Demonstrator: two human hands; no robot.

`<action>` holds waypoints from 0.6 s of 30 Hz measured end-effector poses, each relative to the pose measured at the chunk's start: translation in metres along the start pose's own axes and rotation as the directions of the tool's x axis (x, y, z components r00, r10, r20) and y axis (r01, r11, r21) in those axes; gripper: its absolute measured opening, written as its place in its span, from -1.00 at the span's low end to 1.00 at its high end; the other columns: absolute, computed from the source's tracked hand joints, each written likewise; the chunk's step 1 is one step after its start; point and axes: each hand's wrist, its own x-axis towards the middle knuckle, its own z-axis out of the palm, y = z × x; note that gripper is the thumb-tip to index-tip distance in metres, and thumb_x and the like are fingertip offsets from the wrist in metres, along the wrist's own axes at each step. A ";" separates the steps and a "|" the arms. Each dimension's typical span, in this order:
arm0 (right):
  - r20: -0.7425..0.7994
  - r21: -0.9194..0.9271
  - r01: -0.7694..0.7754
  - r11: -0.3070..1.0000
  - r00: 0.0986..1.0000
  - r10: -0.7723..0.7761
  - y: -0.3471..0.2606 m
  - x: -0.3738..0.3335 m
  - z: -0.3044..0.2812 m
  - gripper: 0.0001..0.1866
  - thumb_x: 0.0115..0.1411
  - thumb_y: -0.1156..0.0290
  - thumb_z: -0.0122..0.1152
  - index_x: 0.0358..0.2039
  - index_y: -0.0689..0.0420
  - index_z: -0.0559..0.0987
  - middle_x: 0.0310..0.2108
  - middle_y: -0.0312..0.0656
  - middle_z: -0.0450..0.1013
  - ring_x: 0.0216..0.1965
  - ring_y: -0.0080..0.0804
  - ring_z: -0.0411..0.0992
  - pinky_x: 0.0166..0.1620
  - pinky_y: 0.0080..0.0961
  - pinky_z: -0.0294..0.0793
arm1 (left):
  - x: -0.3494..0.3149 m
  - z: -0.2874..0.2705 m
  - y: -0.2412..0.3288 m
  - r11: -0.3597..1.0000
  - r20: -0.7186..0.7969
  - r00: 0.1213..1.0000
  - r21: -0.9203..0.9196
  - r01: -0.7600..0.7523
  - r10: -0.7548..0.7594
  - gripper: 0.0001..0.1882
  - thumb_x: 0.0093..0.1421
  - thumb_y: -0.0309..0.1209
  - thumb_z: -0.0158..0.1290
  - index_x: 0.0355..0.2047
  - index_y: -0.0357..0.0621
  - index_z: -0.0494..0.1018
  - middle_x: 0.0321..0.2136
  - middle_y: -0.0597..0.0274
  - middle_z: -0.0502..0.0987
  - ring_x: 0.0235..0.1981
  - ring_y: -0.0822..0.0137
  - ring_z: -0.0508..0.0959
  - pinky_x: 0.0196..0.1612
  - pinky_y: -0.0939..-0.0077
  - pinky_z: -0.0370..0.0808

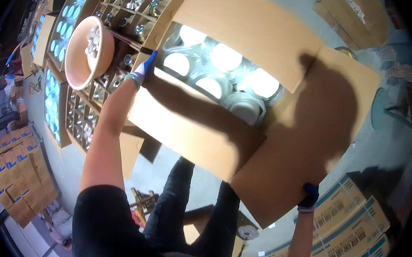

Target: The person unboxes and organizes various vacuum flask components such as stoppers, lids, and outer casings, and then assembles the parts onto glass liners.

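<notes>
A large cardboard box (182, 122) is in front of me with its flaps spread out. Inside stand several glass jars (209, 88) with bright round white tops and clear plastic among them; the one nearest the right flap lies in shadow. My left hand (145, 71), in a white glove with blue fingertips, grips the box's left edge. Lower right, my right hand (309, 197), in a dark blue-looking glove, closes on the edge of the right flap (284, 177). Its fingertips are partly hidden by the cardboard. A dark shadow falls across the flaps.
Left of the box, a peach basin (89, 53) holding small whitish pieces rests on divided cartons (123, 15) of glassware. Farther left are boxes of pale-lidded jars (68, 21). Stacked cartons stand at lower left (19, 172) and lower right (342, 229). Another open carton (347, 19) sits far right.
</notes>
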 end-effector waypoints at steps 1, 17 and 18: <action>-0.044 0.030 0.003 1.000 0.999 -0.002 0.021 0.014 -0.022 -0.35 0.01 0.40 0.23 0.17 0.19 0.37 -0.01 -0.15 0.46 0.04 -0.23 0.41 0.17 -0.26 0.37 | 0.010 -0.020 -0.008 0.951 0.074 0.996 -0.302 0.062 -0.042 -0.55 0.38 -0.11 -0.19 0.03 -0.12 0.50 -0.06 0.01 0.56 0.13 0.03 0.43 0.26 0.14 0.23; -0.237 0.570 -0.113 0.814 0.926 0.294 0.292 0.242 0.098 -0.60 0.40 0.15 -0.09 0.05 0.18 0.45 0.00 -0.14 0.44 0.04 -0.31 0.38 0.13 -0.38 0.37 | 0.005 0.002 0.014 0.134 0.060 0.485 -0.925 0.356 -0.873 -0.40 0.30 -0.14 -0.03 0.24 -0.23 0.23 0.18 -0.18 0.31 0.16 -0.12 0.32 0.25 0.00 0.15; -0.235 0.561 -0.113 0.820 0.928 0.288 0.290 0.241 0.110 -0.59 0.40 0.15 -0.09 0.07 0.17 0.44 0.01 -0.15 0.44 0.04 -0.31 0.38 0.13 -0.38 0.37 | 0.004 -0.002 0.010 0.151 0.048 0.472 -0.915 0.374 -0.880 -0.41 0.30 -0.14 -0.03 0.25 -0.19 0.24 0.21 -0.19 0.28 0.17 -0.14 0.31 0.26 -0.06 0.11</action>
